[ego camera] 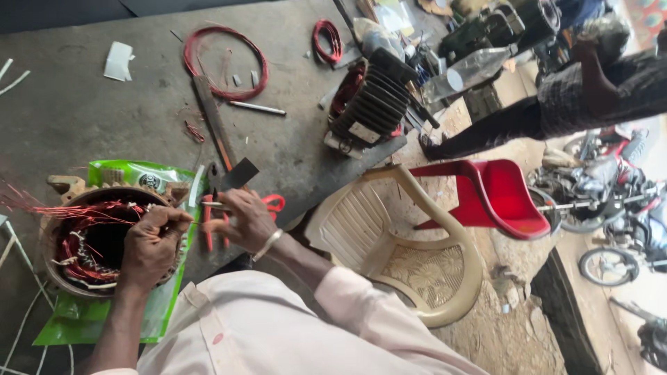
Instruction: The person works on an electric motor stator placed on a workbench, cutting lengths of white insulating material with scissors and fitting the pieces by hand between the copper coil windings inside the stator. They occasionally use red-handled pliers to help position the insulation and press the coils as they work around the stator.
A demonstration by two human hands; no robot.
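Motor stator (97, 239) on my bench, landmark. Beyond it, a red wire coil (226, 62); right of it, a beige chair (410, 243). My left hand (154, 246) rests curled on its rim; my right hand (244, 219) pinches a thin wire (212, 204) beside it.

Grey workbench (139, 125): green bag (149, 305), red wire coil (226, 62), finned motor (372, 104)

Red copper windings (83, 239) fill the rusty brown round stator housing (59, 208), lying on a bright green plastic bag (76, 319) upon the dark grey worktop (139, 118); beside stand a beige plastic chair (403, 257) and a red plastic chair (500, 198).
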